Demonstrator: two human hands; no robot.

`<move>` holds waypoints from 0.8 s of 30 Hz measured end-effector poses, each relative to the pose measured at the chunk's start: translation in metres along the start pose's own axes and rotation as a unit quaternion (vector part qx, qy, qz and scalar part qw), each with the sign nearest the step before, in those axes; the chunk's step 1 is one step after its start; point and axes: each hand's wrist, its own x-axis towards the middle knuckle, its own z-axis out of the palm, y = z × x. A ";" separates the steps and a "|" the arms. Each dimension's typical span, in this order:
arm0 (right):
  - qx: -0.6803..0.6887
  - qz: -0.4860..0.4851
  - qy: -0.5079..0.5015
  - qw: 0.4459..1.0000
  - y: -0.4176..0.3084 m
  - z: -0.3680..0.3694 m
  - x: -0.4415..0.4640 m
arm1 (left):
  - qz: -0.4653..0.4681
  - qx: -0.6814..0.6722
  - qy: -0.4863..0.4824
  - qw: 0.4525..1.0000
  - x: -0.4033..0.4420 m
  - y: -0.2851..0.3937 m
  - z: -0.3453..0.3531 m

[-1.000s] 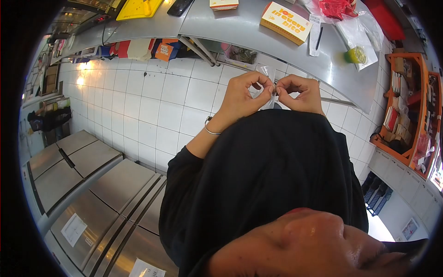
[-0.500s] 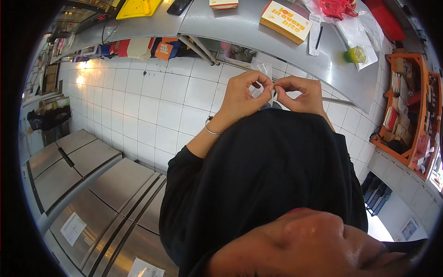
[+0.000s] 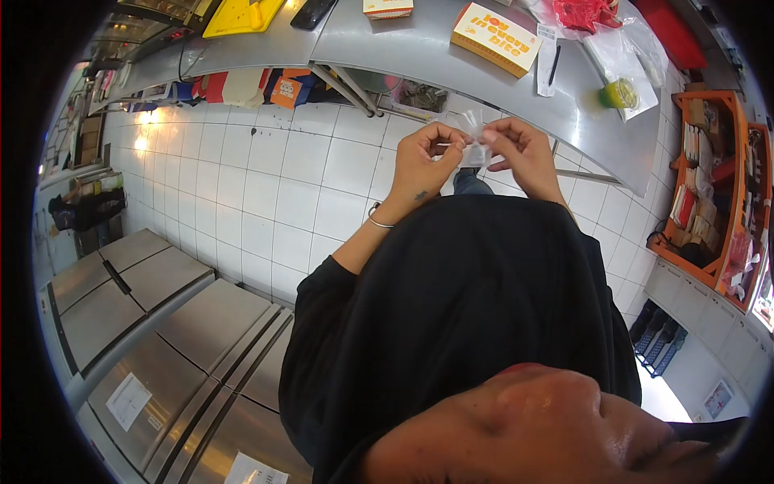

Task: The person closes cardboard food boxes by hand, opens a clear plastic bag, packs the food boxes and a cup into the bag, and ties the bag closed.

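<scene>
While your right hand (image 3: 526,153) pinches clear plastic bag (image 3: 476,156) at gathered neck, left hand (image 3: 423,161) closed thumb-to-finger beside it, contact unclear; bag between hands, near steel table (image 3: 597,133); best grip: snug at neck, gentle on film

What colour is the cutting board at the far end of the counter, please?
The cutting board is yellow, seen best in the head view.
</scene>
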 end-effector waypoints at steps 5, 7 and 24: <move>-0.160 -0.021 -0.046 0.986 0.013 -0.012 0.006 | 0.044 0.000 0.002 0.999 -0.002 -0.003 0.000; -0.335 -0.103 0.041 0.936 0.016 -0.015 0.007 | 0.040 -0.021 0.003 0.999 -0.004 -0.009 -0.002; -0.264 -0.256 0.073 0.927 0.020 0.021 -0.001 | 0.009 -0.045 0.051 0.998 -0.001 -0.031 0.011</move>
